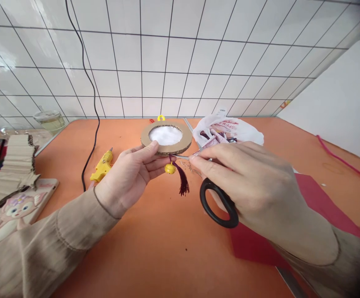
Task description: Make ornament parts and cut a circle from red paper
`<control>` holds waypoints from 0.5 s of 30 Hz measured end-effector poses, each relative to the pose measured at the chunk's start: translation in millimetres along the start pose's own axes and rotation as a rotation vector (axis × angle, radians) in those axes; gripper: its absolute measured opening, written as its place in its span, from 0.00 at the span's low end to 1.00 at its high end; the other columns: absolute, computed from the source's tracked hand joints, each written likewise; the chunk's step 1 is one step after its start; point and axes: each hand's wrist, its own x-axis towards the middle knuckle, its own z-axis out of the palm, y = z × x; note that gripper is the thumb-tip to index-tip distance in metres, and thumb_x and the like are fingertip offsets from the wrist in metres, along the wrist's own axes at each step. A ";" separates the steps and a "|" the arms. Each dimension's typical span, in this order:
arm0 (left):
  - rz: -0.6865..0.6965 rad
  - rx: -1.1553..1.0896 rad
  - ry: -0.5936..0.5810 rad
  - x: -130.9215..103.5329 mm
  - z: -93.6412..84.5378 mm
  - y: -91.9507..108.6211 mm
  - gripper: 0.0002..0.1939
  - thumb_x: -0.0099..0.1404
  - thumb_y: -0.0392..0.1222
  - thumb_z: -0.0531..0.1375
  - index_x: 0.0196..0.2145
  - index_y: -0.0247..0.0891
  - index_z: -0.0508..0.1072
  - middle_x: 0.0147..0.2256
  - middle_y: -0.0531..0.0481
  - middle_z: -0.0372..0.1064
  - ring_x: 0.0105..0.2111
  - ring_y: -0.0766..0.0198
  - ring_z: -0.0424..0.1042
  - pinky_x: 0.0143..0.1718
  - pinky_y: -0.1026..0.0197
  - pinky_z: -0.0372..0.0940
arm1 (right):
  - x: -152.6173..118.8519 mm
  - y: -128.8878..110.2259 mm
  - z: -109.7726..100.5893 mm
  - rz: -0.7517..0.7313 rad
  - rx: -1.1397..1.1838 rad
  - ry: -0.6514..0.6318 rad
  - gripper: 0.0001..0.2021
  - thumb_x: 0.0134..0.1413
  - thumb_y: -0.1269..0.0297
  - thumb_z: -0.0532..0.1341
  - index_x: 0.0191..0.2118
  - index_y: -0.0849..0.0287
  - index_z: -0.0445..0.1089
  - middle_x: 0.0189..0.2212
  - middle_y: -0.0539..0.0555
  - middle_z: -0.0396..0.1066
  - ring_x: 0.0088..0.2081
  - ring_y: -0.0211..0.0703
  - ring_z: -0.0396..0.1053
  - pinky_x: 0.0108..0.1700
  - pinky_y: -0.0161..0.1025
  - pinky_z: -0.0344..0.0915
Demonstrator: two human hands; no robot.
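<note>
My left hand (136,165) grips a round cardboard ring (186,142) with white filling (165,135) in its middle, thumb on top and fingers beneath. From the ring's near edge hangs a small yellow bell (169,168) with a dark purple tassel (183,182). A pair of scissors (219,205) with black handles is in my right hand (244,182), pinched by the blades. The metal tip touches or nearly touches the ring's near edge, close to where the bell hangs. A yellow loop (161,118) shows at the ring's far side.
A yellow glue gun (103,166) lies on the orange table (136,256), near a black cord (94,107). Behind my right hand is a white plastic bag (248,130). Red sheets (254,244) lie underneath. Cardboard scraps (15,165) and a character-shaped case (21,207) are left.
</note>
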 end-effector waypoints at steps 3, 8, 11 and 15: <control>-0.003 -0.008 -0.006 -0.8 -0.4 -0.5 0.13 0.70 0.40 0.58 0.44 0.28 0.78 0.43 0.38 0.78 0.40 0.59 0.77 0.44 0.60 0.70 | -1.3 1.0 0.1 0.001 0.002 -0.007 0.12 0.63 0.76 0.56 0.30 0.62 0.74 0.25 0.53 0.73 0.26 0.40 0.67 0.28 0.40 0.58; -0.013 -0.020 0.010 -0.1 1.2 -0.5 0.13 0.70 0.39 0.57 0.44 0.27 0.78 0.43 0.37 0.78 0.40 0.58 0.77 0.45 0.58 0.69 | -1.6 2.0 -0.5 -0.011 -0.017 -0.027 0.13 0.63 0.77 0.56 0.30 0.61 0.74 0.25 0.52 0.73 0.26 0.39 0.66 0.27 0.40 0.58; -0.013 -0.018 0.021 0.8 1.7 -0.4 0.13 0.70 0.39 0.57 0.44 0.28 0.78 0.43 0.37 0.78 0.40 0.58 0.77 0.47 0.57 0.68 | -2.1 1.7 -1.2 0.003 -0.022 -0.042 0.13 0.63 0.76 0.55 0.32 0.58 0.74 0.26 0.52 0.73 0.27 0.40 0.67 0.28 0.40 0.58; 0.003 -0.010 0.013 2.2 0.6 -0.2 0.13 0.69 0.39 0.58 0.44 0.29 0.79 0.40 0.38 0.78 0.41 0.56 0.77 0.49 0.55 0.68 | -1.8 0.4 -2.5 0.007 0.019 -0.024 0.09 0.62 0.76 0.58 0.34 0.61 0.75 0.27 0.55 0.74 0.28 0.42 0.69 0.28 0.42 0.60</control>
